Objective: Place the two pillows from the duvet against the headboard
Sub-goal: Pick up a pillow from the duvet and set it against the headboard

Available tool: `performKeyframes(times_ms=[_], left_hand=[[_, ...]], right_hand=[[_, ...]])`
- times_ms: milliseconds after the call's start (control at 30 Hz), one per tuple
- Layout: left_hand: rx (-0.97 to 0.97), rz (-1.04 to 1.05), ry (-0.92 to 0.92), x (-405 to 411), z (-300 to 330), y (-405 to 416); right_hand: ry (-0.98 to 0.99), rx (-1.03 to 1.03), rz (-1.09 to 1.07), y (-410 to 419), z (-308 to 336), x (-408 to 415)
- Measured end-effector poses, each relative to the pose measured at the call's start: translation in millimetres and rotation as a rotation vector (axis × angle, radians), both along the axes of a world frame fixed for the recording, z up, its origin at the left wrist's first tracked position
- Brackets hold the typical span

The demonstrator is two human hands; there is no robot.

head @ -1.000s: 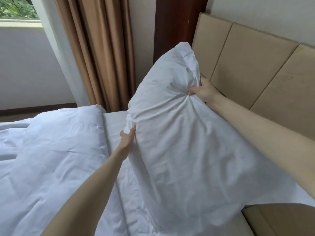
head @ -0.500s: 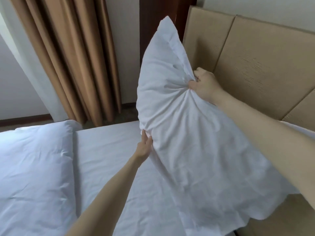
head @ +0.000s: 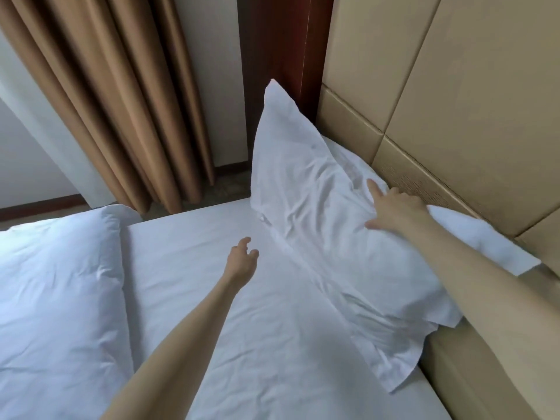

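White rumpled fabric pillow (head: 327,213), at 1 o'clock, leaning against the tan padded panel headboard (head: 454,101). Right hand (head: 394,212) lies flat on it, fingers spread, gripping nothing. Left hand (head: 241,262), at centre, hovers loosely open above the white bed sheet (head: 242,328). White duvet (head: 57,283) at 9 o'clock. No legible writing.

Bare sheet (head: 242,298) between duvet (head: 57,283) (left) and pillow (head: 318,237).

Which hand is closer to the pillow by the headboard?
The right hand. It lies flat on the pillow, touching it. The left hand is open over the sheet, just beside the pillow's edge, not touching.
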State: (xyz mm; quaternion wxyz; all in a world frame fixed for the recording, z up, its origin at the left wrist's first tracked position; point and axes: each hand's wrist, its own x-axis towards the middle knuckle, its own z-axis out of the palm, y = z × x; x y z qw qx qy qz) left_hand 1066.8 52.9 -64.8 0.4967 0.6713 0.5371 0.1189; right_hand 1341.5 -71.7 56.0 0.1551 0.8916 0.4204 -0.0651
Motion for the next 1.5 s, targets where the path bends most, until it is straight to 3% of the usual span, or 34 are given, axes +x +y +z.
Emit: performKeyframes(times_ms=[67,233,333,400,467,533,733,933,1200,1300,1500], left_hand=[[-0.014,0.002,-0.017,-1.1,-1.1,-10.2],[0.028,0.007,-0.011,4.5,16.0,-20.7],[0.058,0.024,-0.04,7.3,30.5,-20.2],[0.067,0.016,-0.041,6.6,36.0,-20.5],[0.072,0.025,-0.024,4.7,38.7,-23.7],[0.057,0.032,-0.006,3.4,40.7,-31.6],[0.054,-0.081,0.067,-1.6,50.3,-49.7],[0.053,-0.126,0.125,-4.3,64.7,-64.0],[0.058,-0.184,0.072,-12.4,97.8,-99.8],[0.056,-0.176,0.046,-20.1,107.8,-107.9],[0.115,-0.124,-0.011,-25.9,127.6,-101.5]], right_hand=[[0.023,0.114,0.043,-4.0,-4.3,1.2],[0.216,0.909,-0.144,-1.9,19.3,-0.9],[0.237,1.162,-0.238,-20.6,16.3,-11.1],[0.212,1.0,-0.259,-51.1,-4.1,-17.8],[0.187,0.607,-0.183,-82.6,-23.9,-21.1],[0.145,0.374,-0.127,-96.8,-27.4,-17.8],[-0.183,0.532,0.106,-69.5,8.5,-2.4],[-0.359,0.16,0.106,-108.2,-8.7,-13.8],[-0.093,-0.062,-0.167,-124.1,27.2,-27.4],[-0.141,0.019,-0.063,-125.2,39.8,-36.3],[-0.304,0.455,0.185,-95.4,72.5,-30.3]])
